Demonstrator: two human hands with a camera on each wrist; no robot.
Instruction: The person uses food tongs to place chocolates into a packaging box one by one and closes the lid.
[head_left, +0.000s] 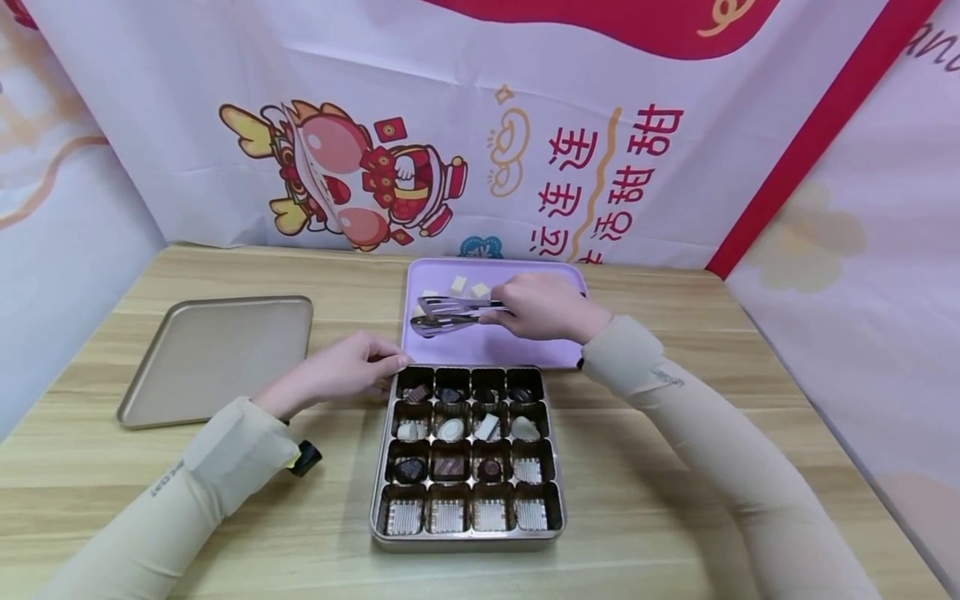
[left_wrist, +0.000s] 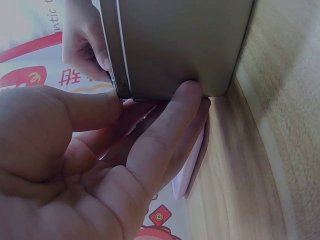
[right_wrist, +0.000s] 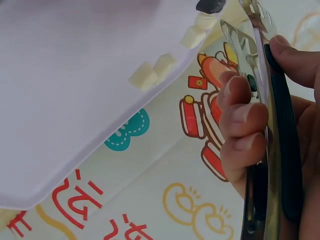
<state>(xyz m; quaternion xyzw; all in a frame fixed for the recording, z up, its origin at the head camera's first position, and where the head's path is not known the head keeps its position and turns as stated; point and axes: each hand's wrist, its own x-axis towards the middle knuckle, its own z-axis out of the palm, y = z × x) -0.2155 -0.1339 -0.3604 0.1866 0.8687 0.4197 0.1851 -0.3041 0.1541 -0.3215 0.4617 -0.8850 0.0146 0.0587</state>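
A gold tin box point(head_left: 467, 543) divided into small compartments stands on the table. Dark chocolates point(head_left: 448, 468) and white chocolates point(head_left: 451, 430) sit singly in its upper rows; the front row shows bare ridged bottoms. My left hand point(head_left: 348, 367) grips the tin's far left corner, thumb on the rim and fingers point(left_wrist: 160, 127) against the side. In my right hand point(head_left: 546, 306) are metal serving tongs point(head_left: 453, 317) with dark grips, their jaws apart over the left part of a lilac tray point(head_left: 517, 346). White cubes point(right_wrist: 144, 76) lie along that tray's far edge, with a dark piece point(right_wrist: 211, 5) beyond them.
A flat gold lid point(head_left: 217, 358) lies on the wooden table point(head_left: 622, 500) to the left. Behind the table hangs a printed cloth point(head_left: 465, 167) with a cartoon figure and red lettering. The lilac tray sits directly behind the tin.
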